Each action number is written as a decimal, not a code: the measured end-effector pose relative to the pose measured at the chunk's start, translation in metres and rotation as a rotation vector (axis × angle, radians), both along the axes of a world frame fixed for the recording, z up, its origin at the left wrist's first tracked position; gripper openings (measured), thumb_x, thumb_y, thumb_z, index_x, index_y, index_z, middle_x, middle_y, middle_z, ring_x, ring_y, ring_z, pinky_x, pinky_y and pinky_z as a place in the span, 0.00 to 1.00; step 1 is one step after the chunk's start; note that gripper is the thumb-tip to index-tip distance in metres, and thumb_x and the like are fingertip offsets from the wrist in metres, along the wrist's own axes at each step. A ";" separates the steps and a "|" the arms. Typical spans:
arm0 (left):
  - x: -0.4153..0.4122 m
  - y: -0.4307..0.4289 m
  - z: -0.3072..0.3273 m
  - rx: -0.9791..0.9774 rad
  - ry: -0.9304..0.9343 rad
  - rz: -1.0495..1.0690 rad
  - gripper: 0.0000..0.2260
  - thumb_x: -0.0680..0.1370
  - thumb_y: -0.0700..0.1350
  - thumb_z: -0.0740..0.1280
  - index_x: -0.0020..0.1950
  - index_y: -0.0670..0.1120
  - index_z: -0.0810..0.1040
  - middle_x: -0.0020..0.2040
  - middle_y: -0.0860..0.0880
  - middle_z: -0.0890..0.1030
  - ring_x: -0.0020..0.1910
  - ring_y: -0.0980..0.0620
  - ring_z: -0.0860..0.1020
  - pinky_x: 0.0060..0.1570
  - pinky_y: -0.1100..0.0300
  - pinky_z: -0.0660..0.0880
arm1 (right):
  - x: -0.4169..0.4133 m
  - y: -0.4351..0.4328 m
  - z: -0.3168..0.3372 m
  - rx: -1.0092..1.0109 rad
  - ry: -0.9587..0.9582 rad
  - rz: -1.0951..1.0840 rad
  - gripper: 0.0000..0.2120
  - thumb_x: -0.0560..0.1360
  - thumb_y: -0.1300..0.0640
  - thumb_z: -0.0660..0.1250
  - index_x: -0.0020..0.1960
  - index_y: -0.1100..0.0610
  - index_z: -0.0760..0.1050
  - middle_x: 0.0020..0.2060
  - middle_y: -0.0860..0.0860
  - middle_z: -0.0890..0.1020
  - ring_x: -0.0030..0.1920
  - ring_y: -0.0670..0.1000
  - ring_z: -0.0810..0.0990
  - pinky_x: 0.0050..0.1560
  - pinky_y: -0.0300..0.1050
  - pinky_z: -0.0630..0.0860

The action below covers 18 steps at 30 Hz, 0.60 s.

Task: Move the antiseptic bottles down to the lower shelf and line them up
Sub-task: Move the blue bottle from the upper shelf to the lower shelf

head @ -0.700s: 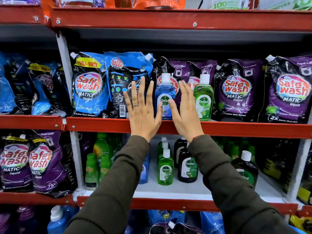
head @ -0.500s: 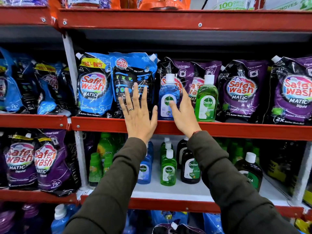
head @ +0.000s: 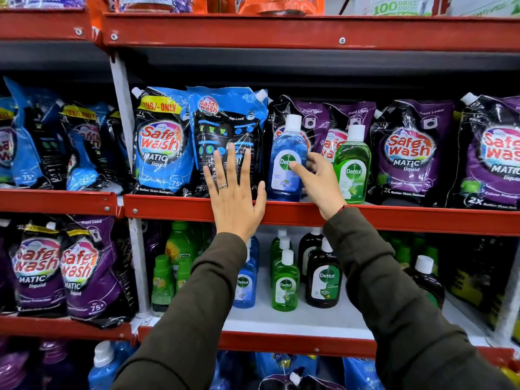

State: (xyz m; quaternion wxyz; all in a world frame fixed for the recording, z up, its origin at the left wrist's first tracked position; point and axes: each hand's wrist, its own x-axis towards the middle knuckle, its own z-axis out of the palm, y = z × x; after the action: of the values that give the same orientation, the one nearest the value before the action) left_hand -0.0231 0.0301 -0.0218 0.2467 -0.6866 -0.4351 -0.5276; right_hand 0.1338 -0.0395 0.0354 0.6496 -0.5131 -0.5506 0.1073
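Observation:
Two antiseptic bottles stand on the upper red-edged shelf (head: pixel 394 218): a blue bottle (head: pixel 287 139) and, to its right, a green bottle (head: pixel 353 164), both white-capped. My right hand (head: pixel 320 184) wraps the blue bottle from its right side, thumb on the front label; the bottle still stands on the shelf. My left hand (head: pixel 235 198) is open and flat, fingers spread, just left of the blue bottle and in front of a pouch. On the lower white shelf (head: pixel 323 319) stand a blue bottle (head: pixel 244 285), a green one (head: pixel 284 285) and a dark brown one (head: pixel 323 280).
Blue detergent pouches (head: pixel 160 144) and purple ones (head: pixel 408 153) fill the upper shelf behind the bottles. Small green bottles (head: pixel 163 280) crowd the lower shelf's left end; another dark bottle (head: pixel 425 280) stands at its right. A white upright post (head: pixel 123 108) divides the bays.
My right hand has gone from lying flat between the two bottles to curling round the blue bottle. My left hand has stayed flat and drawn slightly away to the left.

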 end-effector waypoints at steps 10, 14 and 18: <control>-0.008 0.001 -0.004 0.002 0.030 -0.072 0.30 0.84 0.55 0.55 0.84 0.48 0.50 0.85 0.42 0.48 0.83 0.39 0.44 0.81 0.37 0.45 | -0.019 -0.037 0.008 0.106 0.022 0.018 0.25 0.79 0.52 0.68 0.73 0.59 0.69 0.66 0.52 0.77 0.67 0.50 0.76 0.70 0.53 0.74; -0.021 -0.008 -0.016 0.033 -0.016 -0.171 0.29 0.84 0.51 0.57 0.83 0.46 0.54 0.85 0.43 0.50 0.84 0.42 0.46 0.82 0.41 0.42 | -0.026 -0.046 -0.004 0.114 0.055 0.029 0.28 0.77 0.49 0.69 0.74 0.56 0.68 0.70 0.53 0.75 0.70 0.52 0.74 0.72 0.56 0.72; -0.034 -0.021 -0.033 0.099 -0.033 -0.187 0.28 0.84 0.49 0.59 0.83 0.47 0.56 0.85 0.44 0.53 0.84 0.43 0.47 0.81 0.44 0.39 | -0.035 -0.052 -0.020 0.122 0.062 0.052 0.23 0.78 0.52 0.69 0.71 0.56 0.70 0.68 0.52 0.77 0.68 0.49 0.76 0.70 0.55 0.74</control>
State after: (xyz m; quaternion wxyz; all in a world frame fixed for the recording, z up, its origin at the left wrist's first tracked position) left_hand -0.0572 0.0087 -0.0544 0.2231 -0.7025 -0.3466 -0.5802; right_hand 0.0990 -0.0920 0.0159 0.6933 -0.4547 -0.5489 0.1063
